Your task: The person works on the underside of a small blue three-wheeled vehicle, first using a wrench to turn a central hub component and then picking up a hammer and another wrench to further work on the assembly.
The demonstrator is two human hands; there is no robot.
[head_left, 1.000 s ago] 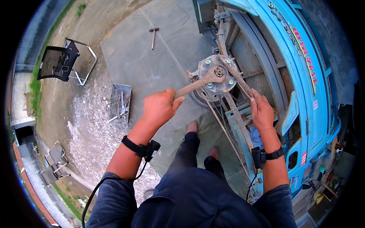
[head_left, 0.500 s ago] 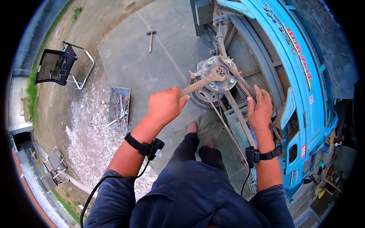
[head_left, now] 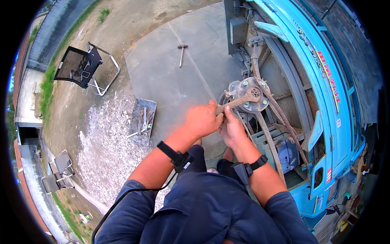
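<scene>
A long, rusty wrench (head_left: 237,101) reaches from a round wheel hub (head_left: 260,106), its head over the hub's centre. My left hand (head_left: 203,120) is closed round the wrench handle. Beside it, my right hand (head_left: 234,129) is also closed on the handle, with the thumb lying along it; some of its fingers are hidden. Several studs with greenish nuts ring the hub face. A rusty bar (head_left: 280,112) slants across the hub's right side and down to the lower right.
A light-blue vehicle body (head_left: 325,95) curves along the right. A hammer (head_left: 181,55) lies on the grey floor sheet (head_left: 150,61). A metal tray (head_left: 150,106) of wrenches rests at the left, with a black chair (head_left: 78,68) beyond. Folding chairs (head_left: 60,173) stand at the lower left.
My right hand has left the rusty bar on the right and come over to the wrench handle beside my left hand. The view has shifted, so the scene sits farther right.
</scene>
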